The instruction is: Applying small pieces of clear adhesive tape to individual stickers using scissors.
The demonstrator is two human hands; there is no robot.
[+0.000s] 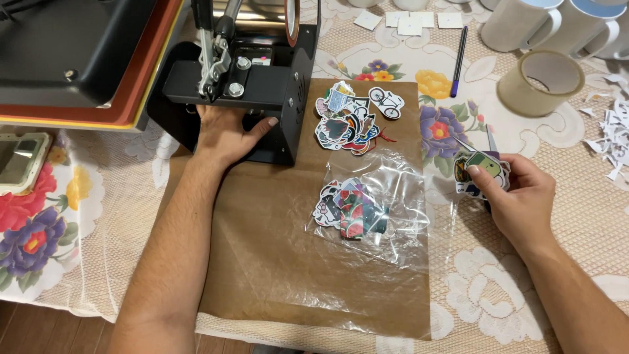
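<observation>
Black metal fills ten to twelve o'clock: a mug heat press (262, 78) with a steel lever and bolts, and beside it at eleven o'clock a flat heat press (78, 59) edged in orange and yellow. Both stand on a floral tablecloth (39, 242) under cream lace. A brown paper sheet (262, 262) runs from the centre down to six o'clock, with a clear plastic bag (386, 216) lying on its right half.

From seven o'clock the left forearm reaches straight up the sheet's left edge. The left hand (229, 134) rests flat against the mug press's base, fingers spread wide, thumb pointing toward three o'clock; it grips nothing. From five o'clock the right forearm comes in, and the right hand (517, 200) is closed on a small stack of stickers (481, 172), thumb pressed over the top one, a green and cream sticker, at three o'clock.

At one to two o'clock stand white mugs (557, 23) with blue insides, and in front of them a roll of clear packing tape (540, 82). A dark pen (458, 59) lies at one o'clock, pointing up and down. White paper squares (409, 23) lie at twelve o'clock, and white paper scraps (612, 131) are strewn at three o'clock.

One loose sticker pile (347, 118) lies at the sheet's top, just right of the mug press, a bicycle sticker on its right side. A second sticker pile (350, 210) sits at the centre inside the bag, red, green and black.
</observation>
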